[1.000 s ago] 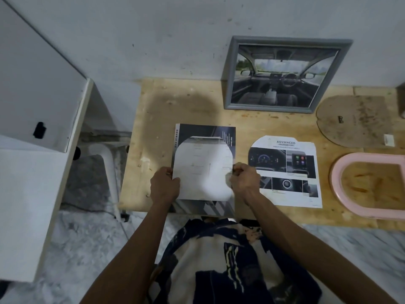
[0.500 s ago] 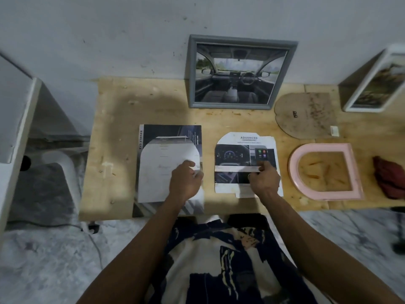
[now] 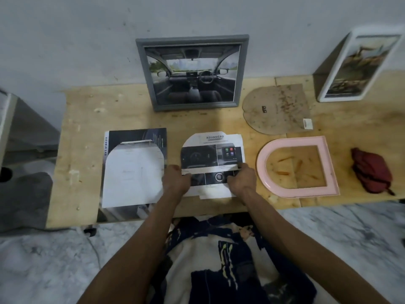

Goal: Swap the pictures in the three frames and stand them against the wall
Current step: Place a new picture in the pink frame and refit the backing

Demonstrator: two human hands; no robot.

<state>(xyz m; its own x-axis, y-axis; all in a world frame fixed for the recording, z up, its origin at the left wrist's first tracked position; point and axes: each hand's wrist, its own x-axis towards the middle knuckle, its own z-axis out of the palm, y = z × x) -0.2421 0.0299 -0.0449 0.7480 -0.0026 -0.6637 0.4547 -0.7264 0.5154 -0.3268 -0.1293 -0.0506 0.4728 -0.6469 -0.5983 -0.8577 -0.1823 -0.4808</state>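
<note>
Head view: at the centre of the frame, the left hand point(image 3: 175, 179) and right hand point(image 3: 241, 178) each pinch a lower side edge of the arch-cut picture point(image 3: 211, 164), which lies flat on the table point(image 3: 131, 106). The empty pink frame point(image 3: 297, 166) lies just right of it, its brown backing board point(image 3: 277, 108) above. The picture should probably be lifted level, arch end turned to match the frame's curve, and lowered squarely into the opening without creasing.
</note>
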